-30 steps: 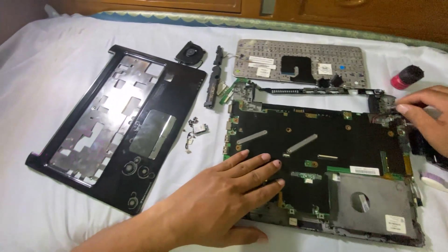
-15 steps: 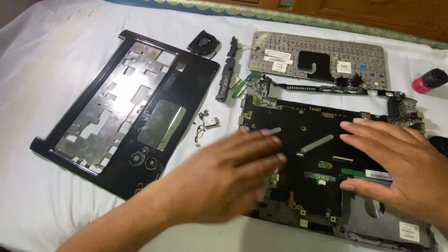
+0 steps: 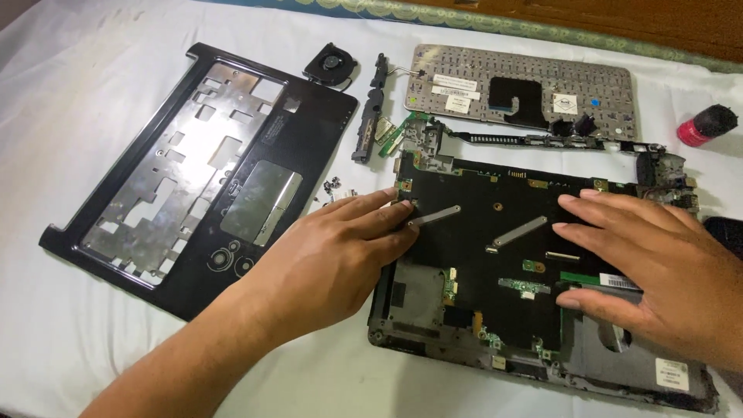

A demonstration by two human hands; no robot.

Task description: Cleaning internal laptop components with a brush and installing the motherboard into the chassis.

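Laptop base w/ motherboard (image 3: 495,255) lies flat, insides up, long axis running L-R across the view, slightly tilted so its right end sits nearer the camera. Left hand (image 3: 340,255) palm down on its left edge, fingers (image 3: 387,203) close together, tips touching the board's upper-left corner by a small metal strip. Right hand (image 3: 658,263) flat on the board's right part, fingers (image 3: 600,209) spread, gripping nothing.

Left of the left fingers: black palmrest frame (image 3: 193,170), small screws (image 3: 334,190) just beside the fingertips. Beyond both hands: keyboard (image 3: 526,93) back side up, fan (image 3: 331,62), speaker strip (image 3: 370,108). Red-black cap (image 3: 706,124) far right. All on a white bed sheet (image 3: 70,85); wooden furniture (image 3: 619,15) behind.
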